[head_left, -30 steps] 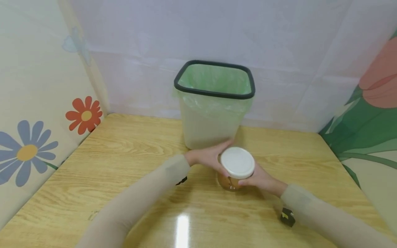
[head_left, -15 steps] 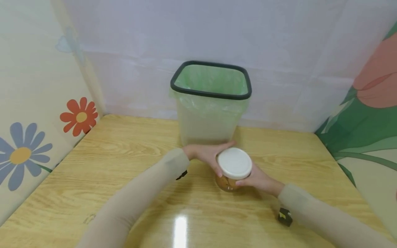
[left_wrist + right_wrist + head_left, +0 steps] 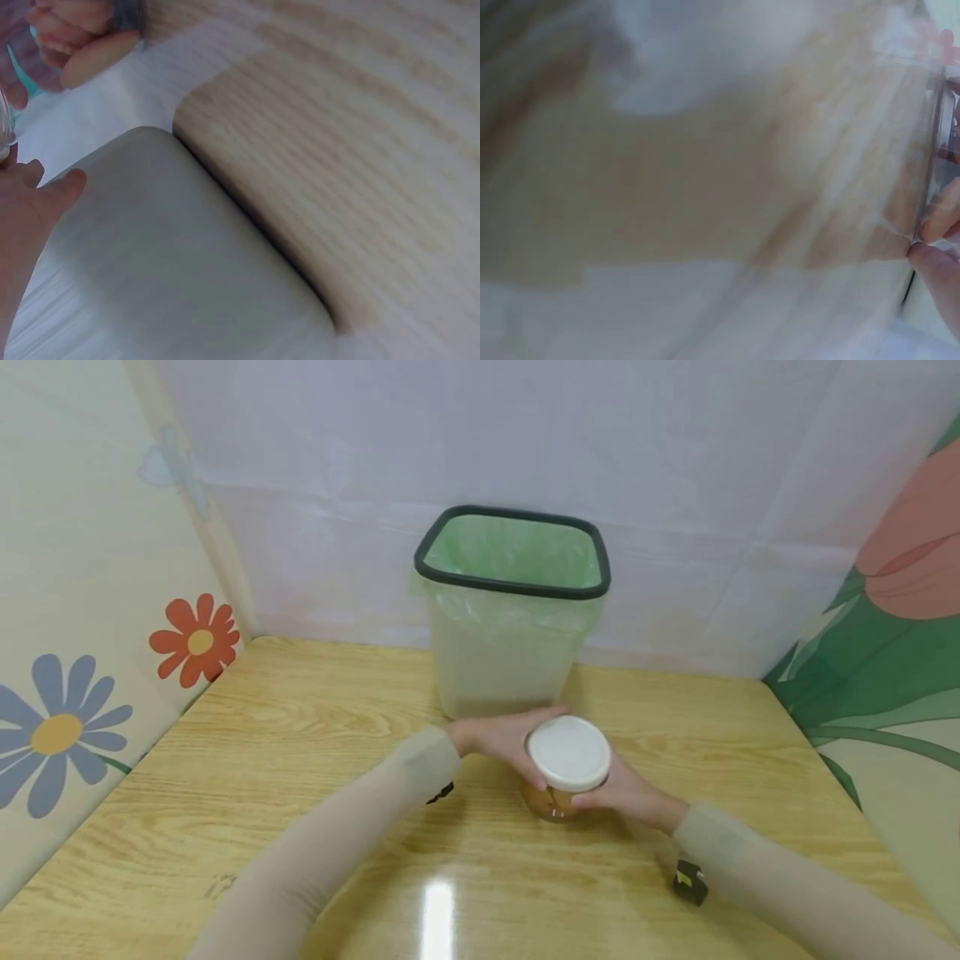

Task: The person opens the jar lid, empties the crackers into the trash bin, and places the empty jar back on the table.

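A clear jar (image 3: 542, 803) with brownish contents stands on the wooden table, topped by a round white lid (image 3: 570, 752). My left hand (image 3: 504, 742) grips it from the left, just under the lid, thumb on the near side. From the right, my right hand (image 3: 633, 789) holds the same jar, its thumb also in front. The far fingers of both hands are hidden behind the jar. In the left wrist view, the left hand (image 3: 30, 217) shows at the left edge. A see-through side of the jar (image 3: 936, 135) appears at the right wrist view's edge.
Right behind the jar stands a pale waste bin (image 3: 502, 660) with a black rim and a green liner bag (image 3: 517, 552). A white cloth (image 3: 315, 460) hangs behind it. Flower-printed sheets (image 3: 82, 568) flank the wooden table (image 3: 322, 693).
The head view has shifted a little, so everything sits slightly further left than a second ago. Both hands stay around the jar with hardly any visible movement.
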The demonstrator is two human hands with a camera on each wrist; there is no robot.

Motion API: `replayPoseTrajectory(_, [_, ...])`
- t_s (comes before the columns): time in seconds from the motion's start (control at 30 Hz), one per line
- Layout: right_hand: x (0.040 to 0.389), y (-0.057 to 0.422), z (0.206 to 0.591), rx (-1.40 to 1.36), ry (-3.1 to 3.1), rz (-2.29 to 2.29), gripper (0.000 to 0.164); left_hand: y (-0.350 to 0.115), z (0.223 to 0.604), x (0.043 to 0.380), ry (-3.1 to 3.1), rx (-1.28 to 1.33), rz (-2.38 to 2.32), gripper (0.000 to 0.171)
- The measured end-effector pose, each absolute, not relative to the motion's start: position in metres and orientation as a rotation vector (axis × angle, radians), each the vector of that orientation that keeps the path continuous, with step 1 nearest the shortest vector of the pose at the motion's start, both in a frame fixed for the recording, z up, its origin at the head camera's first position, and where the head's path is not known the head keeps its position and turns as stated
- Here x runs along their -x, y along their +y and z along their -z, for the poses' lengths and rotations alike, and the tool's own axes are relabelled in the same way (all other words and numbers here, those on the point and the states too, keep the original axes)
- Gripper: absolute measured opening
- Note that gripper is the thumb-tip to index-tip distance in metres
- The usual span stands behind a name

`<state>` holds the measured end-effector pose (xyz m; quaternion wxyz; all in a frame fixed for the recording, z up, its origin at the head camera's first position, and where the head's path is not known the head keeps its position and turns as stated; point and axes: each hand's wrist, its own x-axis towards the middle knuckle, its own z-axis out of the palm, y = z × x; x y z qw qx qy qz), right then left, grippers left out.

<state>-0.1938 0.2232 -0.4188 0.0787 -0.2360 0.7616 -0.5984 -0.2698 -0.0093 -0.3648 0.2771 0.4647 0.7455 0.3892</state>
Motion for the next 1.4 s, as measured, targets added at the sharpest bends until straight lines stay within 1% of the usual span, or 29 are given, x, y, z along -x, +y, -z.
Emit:
replayPoseTrajectory(0.2, [0.196, 0.222, 0.418, 0.72, 2.29, 1.772, 0.103, -0.011, 0.37, 0.267, 2.043, -1.256, -1.088, 0.114])
replayPoseTrajectory(0.47, [0.199, 0.22, 0.416, 0.714, 2.287, 1.759, 0.103, -0.013, 0.373, 0.264, 2.013, -1.324, -1.225, 0.103])
replayPoseTrajectory(0.8, [0.197, 0.219, 0.417, 0.681, 2.29, 1.751, 0.104, -0.013, 0.379, 0.261, 2.057, -1.305, -1.263, 0.101])
replayPoseTrajectory(1.4, [0.191, 0.221, 0.417, 0.682, 2.308, 1.759, 0.104, -0.01, 0.375, 0.251, 2.121, -1.309, -1.224, 0.099])
